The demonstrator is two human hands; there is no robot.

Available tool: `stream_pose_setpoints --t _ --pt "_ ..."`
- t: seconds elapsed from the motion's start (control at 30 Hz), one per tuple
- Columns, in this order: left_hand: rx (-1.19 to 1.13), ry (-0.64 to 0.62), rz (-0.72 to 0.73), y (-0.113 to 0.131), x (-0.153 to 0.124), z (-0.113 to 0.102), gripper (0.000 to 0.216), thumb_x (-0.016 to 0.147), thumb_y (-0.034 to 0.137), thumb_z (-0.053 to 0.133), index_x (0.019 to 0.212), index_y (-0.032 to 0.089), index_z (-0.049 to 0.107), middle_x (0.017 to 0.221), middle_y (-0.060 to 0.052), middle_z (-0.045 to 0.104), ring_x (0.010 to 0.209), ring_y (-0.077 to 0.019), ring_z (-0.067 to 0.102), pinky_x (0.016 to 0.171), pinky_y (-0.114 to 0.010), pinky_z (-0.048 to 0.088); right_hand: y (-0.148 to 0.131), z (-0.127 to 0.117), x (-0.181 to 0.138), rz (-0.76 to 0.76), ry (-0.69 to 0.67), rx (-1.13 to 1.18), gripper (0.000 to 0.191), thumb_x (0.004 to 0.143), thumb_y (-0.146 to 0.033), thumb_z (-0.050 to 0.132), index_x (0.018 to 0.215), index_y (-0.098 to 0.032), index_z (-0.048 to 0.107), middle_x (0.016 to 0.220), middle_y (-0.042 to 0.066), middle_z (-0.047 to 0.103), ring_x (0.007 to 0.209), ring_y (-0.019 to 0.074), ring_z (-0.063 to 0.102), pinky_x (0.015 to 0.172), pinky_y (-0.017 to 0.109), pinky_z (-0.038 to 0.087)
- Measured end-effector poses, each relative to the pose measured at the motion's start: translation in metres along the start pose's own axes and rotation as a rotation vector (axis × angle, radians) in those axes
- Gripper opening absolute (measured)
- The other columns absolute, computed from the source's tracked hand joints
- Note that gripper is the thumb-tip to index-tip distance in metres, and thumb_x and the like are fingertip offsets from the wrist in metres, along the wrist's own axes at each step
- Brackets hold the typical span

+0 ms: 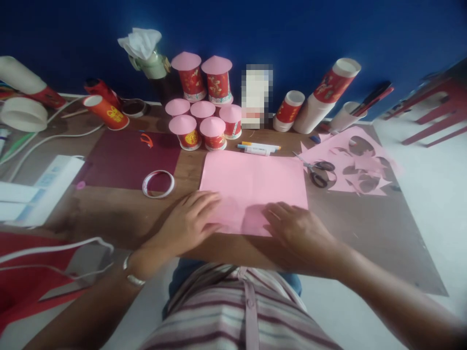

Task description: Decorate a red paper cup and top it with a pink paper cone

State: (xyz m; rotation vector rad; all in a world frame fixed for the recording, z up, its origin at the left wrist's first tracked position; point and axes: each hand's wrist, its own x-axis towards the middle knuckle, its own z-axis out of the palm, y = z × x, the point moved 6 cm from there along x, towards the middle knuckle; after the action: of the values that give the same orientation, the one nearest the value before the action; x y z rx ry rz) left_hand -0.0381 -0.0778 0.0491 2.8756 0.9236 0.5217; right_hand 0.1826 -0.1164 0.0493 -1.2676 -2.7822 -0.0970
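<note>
A sheet of pink paper (251, 184) lies flat on the wooden table in front of me. My left hand (191, 216) rests on its lower left edge, fingers stretched over the paper. On the lower right part of the sheet lies my right hand (294, 223), fingers extended and pointing left. Neither hand grips anything that I can see. Just beyond the sheet's top edge are a few marker pens (259, 148). Dark-handled scissors (321, 172) lie to its right, partly over pink paper scraps (359, 165) with round holes cut out.
Several red paper cups with pink cone tops (202, 121) stand behind the sheet. A roll of tape (158, 183) lies left, near a dark red sheet (127, 160). Stacked cups (326, 97) and a pen cup (346, 116) stand at back right. A white box (47, 194) is far left.
</note>
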Motion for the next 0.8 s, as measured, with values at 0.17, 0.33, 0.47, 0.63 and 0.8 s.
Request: stream_pose_setpoints --t 0.17,0.33,0.47,0.63,0.8 --pt "-0.005 -0.17 0.084 0.006 0.005 0.012 0.057 0.093 0.042 0.07 0.14 0.013 0.054 0.145 -0.016 0.06 0.135 -0.0339 0.052 0.115 -0.055 0.046 0.039 0.005 0.064 0.102 0.063 0.094 0.027 0.102 -0.027 0.056 0.124 -0.013 0.062 0.129 0.017 0.068 0.109 0.0285 0.062 0.079 0.039 0.056" --pt "-0.03 -0.147 0.104 0.017 0.007 0.017 0.048 0.095 0.036 0.068 0.135 0.012 0.058 0.14 -0.014 0.064 0.129 -0.031 0.056 0.112 -0.051 0.048 0.054 0.025 0.139 0.114 0.035 -0.006 0.034 0.101 -0.031 0.059 0.128 -0.01 0.059 0.124 0.019 0.069 0.118 0.0344 0.055 0.089 0.043 0.048" --pt "-0.03 -0.12 0.102 0.021 0.006 0.019 0.045 0.095 0.032 0.068 0.134 0.013 0.058 0.139 -0.012 0.066 0.129 -0.0295 0.056 0.115 -0.05 0.046 0.061 0.036 0.164 0.126 0.086 -0.07 0.041 0.1 -0.037 0.06 0.128 -0.007 0.059 0.125 0.019 0.069 0.119 0.0347 0.053 0.094 0.044 0.041" --pt "-0.042 -0.087 0.098 0.02 0.004 0.021 0.041 0.096 0.032 0.067 0.132 0.013 0.059 0.137 -0.01 0.067 0.127 -0.0282 0.057 0.117 -0.049 0.043 0.057 0.046 0.152 0.074 0.126 -0.126 0.035 0.102 -0.037 0.055 0.119 -0.008 0.066 0.118 0.017 0.07 0.112 0.0329 0.053 0.1 0.046 0.036" --pt "-0.052 -0.085 0.101 0.02 0.004 0.023 0.039 0.097 0.032 0.065 0.131 0.014 0.059 0.135 -0.009 0.067 0.126 -0.028 0.057 0.116 -0.049 0.044 0.052 0.052 0.135 0.106 0.12 -0.067 0.034 0.103 -0.033 0.051 0.121 -0.009 0.068 0.119 0.017 0.069 0.106 0.0314 0.056 0.095 0.043 0.041"
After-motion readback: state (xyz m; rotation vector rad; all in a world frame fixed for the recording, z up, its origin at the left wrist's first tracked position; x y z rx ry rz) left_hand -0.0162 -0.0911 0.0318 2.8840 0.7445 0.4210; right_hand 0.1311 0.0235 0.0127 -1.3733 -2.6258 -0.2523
